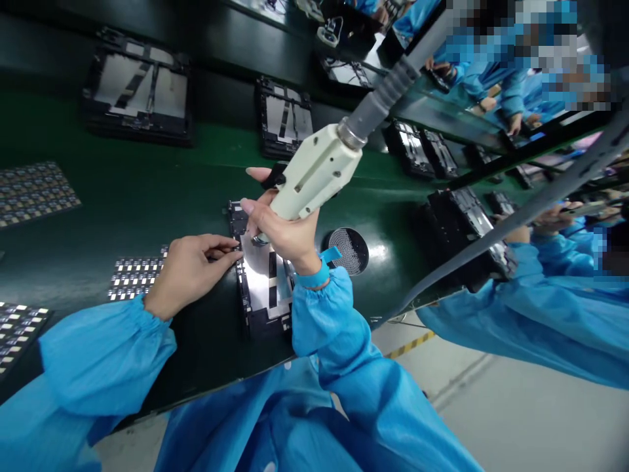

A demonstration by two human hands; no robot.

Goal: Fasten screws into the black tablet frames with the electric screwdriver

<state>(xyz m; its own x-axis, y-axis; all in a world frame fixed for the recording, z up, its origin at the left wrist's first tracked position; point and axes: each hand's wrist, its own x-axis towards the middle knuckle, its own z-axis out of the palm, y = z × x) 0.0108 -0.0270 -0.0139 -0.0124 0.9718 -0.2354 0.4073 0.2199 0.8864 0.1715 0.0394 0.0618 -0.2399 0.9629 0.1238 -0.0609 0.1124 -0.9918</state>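
The driver (314, 172) is being gripped in the right hand (287, 233), tip down on the far left corner of the frame (260, 278), which is lying lengthwise ahead; the left hand (189, 269) is being held pinched just beside that corner.

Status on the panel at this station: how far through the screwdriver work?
Done: the panel lies flat on the belt; any driven screws are too small to count. In hand: the right hand holds the screwdriver tip-down near the panel's far end, and the left hand fingers that edge. Left: probably most of it; the dish alongside holds plenty of screws, and more panels sit up the belt.
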